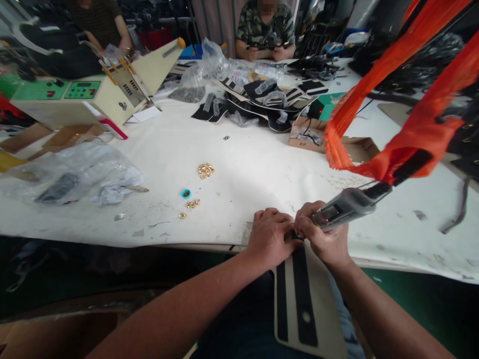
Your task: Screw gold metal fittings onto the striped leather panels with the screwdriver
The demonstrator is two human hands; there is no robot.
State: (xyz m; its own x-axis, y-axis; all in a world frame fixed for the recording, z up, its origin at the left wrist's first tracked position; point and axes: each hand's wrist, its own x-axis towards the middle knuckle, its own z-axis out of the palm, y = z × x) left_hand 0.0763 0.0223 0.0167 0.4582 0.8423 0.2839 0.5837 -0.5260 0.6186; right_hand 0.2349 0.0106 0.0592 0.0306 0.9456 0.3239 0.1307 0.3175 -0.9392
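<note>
My right hand (325, 238) is wrapped around a grey electric screwdriver (342, 208), tilted with its tip end down to the left. Beside it, my left hand (270, 234) grips the upper end of a beige panel (325, 309) with black stripes, thumb close to the tool's tip. The panel slopes from the table's edge down over my lap, and a small round metal piece (306, 317) shows on one stripe. Both hands hide the spot where the tool meets the panel. An orange strap (348, 129) hangs down to the screwdriver's rear end.
Gold metal fittings (206, 170) and a small blue cap (186, 193) lie left of my hands on the white table (160, 149). A machine (101, 94) and plastic bags (71, 172) stand left. Striped pieces (269, 99) pile up behind. Two people sit across.
</note>
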